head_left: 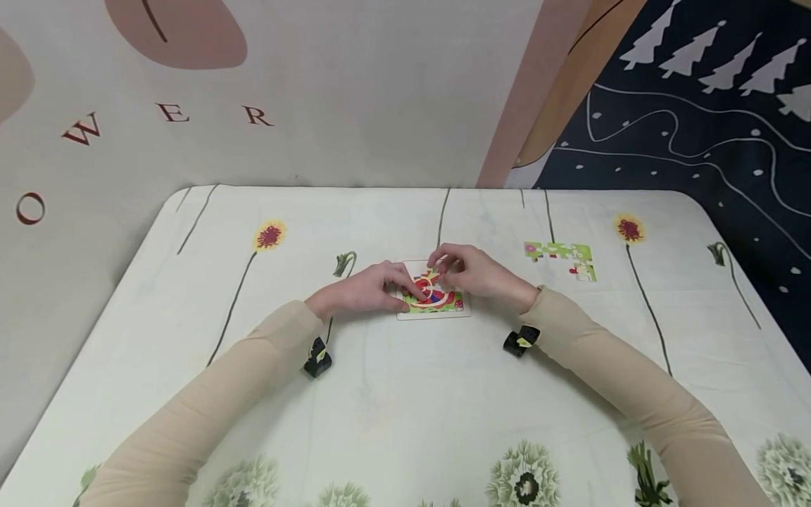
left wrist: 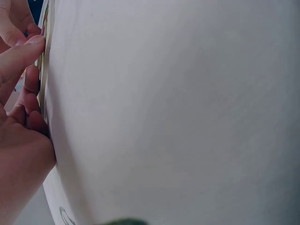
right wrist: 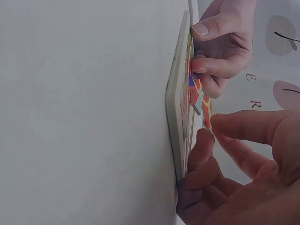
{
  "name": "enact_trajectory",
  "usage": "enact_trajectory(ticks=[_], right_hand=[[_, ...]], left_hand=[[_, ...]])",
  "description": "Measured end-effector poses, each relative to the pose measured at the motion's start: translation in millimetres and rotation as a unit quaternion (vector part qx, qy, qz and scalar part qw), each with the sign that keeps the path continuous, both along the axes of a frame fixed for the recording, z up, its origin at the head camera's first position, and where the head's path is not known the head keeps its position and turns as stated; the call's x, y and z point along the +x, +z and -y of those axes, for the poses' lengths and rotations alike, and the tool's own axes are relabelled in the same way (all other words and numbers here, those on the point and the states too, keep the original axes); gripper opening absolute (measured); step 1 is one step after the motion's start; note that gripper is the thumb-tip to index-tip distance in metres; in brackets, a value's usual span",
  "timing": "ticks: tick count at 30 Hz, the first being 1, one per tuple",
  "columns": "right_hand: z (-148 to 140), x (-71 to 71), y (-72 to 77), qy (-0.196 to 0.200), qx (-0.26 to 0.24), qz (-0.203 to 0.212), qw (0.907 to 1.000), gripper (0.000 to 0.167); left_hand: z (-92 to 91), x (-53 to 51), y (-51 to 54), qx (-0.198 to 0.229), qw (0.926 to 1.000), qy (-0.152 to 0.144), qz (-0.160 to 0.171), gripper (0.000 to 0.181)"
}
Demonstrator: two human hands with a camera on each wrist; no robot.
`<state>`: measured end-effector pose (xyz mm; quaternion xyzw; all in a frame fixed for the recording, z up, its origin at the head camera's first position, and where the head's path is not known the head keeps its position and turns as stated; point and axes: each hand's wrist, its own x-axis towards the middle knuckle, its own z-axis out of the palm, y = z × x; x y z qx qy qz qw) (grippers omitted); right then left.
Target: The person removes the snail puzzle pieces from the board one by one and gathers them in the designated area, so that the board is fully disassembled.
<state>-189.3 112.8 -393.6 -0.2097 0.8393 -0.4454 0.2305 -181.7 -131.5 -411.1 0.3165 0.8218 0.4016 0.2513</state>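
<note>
A framed puzzle board point(head_left: 434, 315) with a red, green and blue picture lies flat at the middle of the table. My left hand point(head_left: 374, 287) rests at its left side, thumb and a fingertip touching the board and picture. From the right, my right hand point(head_left: 478, 273) reaches over the top right part. The right wrist view shows a red and yellow puzzle piece point(right wrist: 207, 108) pinched in the right fingers, tilted up off the board point(right wrist: 174, 101). In the left wrist view the left hand point(left wrist: 21, 126) lies against the board's edge, seen side-on.
Joined green puzzle pieces point(head_left: 573, 251) lie to the right of the board, near the back of the table. The white cloth point(head_left: 393, 408) has printed flowers and stems. Behind it stands a patterned backdrop point(head_left: 380, 91) with letters.
</note>
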Motion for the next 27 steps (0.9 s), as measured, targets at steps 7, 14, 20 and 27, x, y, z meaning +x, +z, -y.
enact_trajectory(ticks=[7, 14, 20, 27], right_hand=[[0, 0.6, -1.6, -0.01, -0.044, -0.02, 0.9988, 0.02], [-4, 0.1, -0.2, -0.035, -0.051, -0.021, 0.9979, 0.015], [-10, -1.3, 1.1, -0.039, -0.049, -0.021, 0.9978, 0.016], [-18, -0.5, 1.2, -0.049, -0.048, -0.018, 0.9975, 0.015]], left_hand=[[-0.2, -0.3, -0.2, 0.001, 1.0, -0.002, 0.0, 0.028], [-0.3, -0.9, -1.0, 0.004, 1.0, -0.002, -0.001, 0.027], [-0.5, -0.6, -1.5, 0.003, 1.0, -0.006, -0.003, 0.029], [-1.0, 0.1, -0.8, 0.006, 1.0, -0.007, -0.003, 0.03]])
